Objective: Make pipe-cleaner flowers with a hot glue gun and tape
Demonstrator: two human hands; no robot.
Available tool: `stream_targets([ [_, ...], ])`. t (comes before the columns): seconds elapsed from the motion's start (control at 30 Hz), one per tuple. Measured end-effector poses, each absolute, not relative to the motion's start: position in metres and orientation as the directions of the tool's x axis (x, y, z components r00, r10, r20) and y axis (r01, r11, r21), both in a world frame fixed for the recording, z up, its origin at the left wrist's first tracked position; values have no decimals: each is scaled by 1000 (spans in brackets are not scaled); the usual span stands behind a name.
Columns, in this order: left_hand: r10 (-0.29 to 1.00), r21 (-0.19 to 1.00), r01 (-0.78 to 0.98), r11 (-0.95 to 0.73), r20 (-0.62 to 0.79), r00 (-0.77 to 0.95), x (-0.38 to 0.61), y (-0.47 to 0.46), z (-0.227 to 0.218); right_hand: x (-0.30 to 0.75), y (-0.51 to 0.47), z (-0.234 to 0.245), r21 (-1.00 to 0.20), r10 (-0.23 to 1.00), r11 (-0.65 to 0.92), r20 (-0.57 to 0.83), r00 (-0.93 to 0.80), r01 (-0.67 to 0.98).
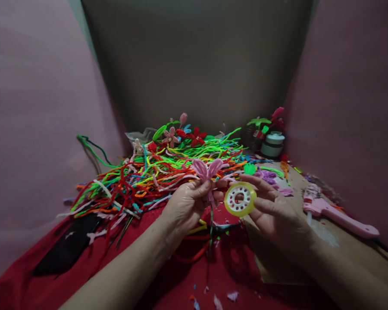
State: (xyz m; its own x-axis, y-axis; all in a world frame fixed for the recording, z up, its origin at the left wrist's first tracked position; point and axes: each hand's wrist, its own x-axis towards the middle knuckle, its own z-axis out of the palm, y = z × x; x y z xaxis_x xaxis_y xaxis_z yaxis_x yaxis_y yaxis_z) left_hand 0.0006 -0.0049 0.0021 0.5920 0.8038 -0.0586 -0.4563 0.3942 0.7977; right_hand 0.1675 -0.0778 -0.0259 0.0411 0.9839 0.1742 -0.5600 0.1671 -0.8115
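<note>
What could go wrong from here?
1. The right hand holds the round, white-cored yellow tape roll by one edge; it might slip.
2. The left hand pinches the pink fuzzy flower below its petals; squeezing too tight could bend them.
3. The pink plastic glue gun lies near the right hand; a sideways move could knock it. Can't tell if it's hot.

Bare to the elbow side, the left forearm and right forearm angle inward. The left hand pinches, thumb against curled fingers; the right hand, near it, grips with fingers extended leftward.
</note>
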Motion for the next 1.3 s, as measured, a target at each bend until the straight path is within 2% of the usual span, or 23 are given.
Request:
stream_targets([
  [0.13, 809, 791, -466, 396, -60, 585, -1, -3, 1, 169, -75, -25, -785, 993, 115, 110, 46, -609],
  [0.53, 768, 820, -415, 394, -46, 639, 1, -11, 5, 168, -70, -32, -746, 994, 109, 97, 55, -657],
  [0.7, 771, 814, -409, 413, -73, 633, 2, -12, 3, 168, -70, -27, -707, 999, 37, 51, 2, -706],
  [0.9, 790, 807, -414, 421, -101, 605, 3, -12, 5, 174, -67, -27, -606, 999, -42, 2, -54, -794],
  [1.3, 784, 789, -415, 454, -132, 607, 2, -10, 3, 181, -63, -33, -573, 989, -135, -22, -149, -808],
])
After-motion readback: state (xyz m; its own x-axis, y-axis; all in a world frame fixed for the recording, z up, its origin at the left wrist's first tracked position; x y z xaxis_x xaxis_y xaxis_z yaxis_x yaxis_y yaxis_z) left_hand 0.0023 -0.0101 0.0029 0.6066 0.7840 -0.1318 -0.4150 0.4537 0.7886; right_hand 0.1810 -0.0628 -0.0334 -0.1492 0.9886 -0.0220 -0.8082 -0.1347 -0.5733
